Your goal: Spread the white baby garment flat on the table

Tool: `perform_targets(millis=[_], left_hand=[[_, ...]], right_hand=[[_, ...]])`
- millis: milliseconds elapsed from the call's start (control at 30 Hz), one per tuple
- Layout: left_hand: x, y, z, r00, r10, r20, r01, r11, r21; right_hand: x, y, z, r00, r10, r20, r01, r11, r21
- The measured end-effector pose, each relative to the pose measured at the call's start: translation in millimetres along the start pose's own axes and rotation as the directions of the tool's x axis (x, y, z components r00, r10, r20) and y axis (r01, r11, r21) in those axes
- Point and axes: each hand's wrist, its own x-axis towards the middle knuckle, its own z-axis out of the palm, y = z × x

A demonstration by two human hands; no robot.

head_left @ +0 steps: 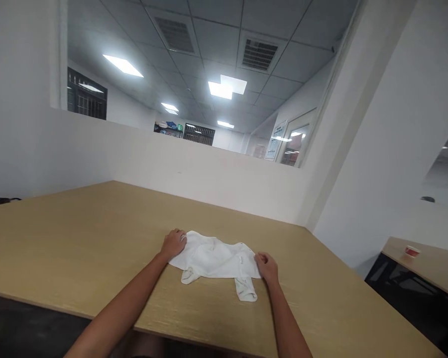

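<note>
A small white baby garment [218, 258] lies spread on the wooden table [97, 238], somewhat wrinkled. Its two short sleeves point toward me, the right one longer and laid flatter than the left. At the garment's left edge is my left hand [174, 243], its fingers curled over the cloth. My right hand [268, 267] grips the opposite edge, with the fingertips bent in against the fabric. The fingertips of both hands are partly hidden, so the exact hold is hard to see.
A low white wall [209, 174] with a window above it runs along the table's far side. To the right, a second table [433, 261] carries a red and white cup [412, 251]. A dark cable [2, 200] shows at the far left.
</note>
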Motion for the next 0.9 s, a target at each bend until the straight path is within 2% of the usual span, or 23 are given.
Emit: perform_targets(millis=[367, 600, 767, 900], left_hand=[[6.7, -11.2, 12.7, 0.995, 0.04, 0.092, -0.044, 0.998, 0.046], [7.6, -15.2, 12.8, 0.999, 0.002, 0.048, -0.004, 0.999, 0.035], [7.0, -15.5, 15.9, 1.0, -0.023, -0.004, 0.024, 0.999, 0.024], [3.8, -13.2, 13.4, 0.999, -0.021, -0.045, 0.02, 1.0, -0.009]], right_hand=[[0.7, 8.4, 4.5, 0.999, -0.037, 0.04, 0.038, 0.999, -0.014], [1.8, 14.8, 4.7, 0.994, -0.086, 0.067, 0.091, 0.992, -0.088], [3.6, 22.7, 5.4, 0.997, -0.065, 0.043, 0.07, 0.989, -0.131], [2.8, 22.1, 6.3, 0.997, -0.061, 0.044, 0.066, 0.993, -0.102]])
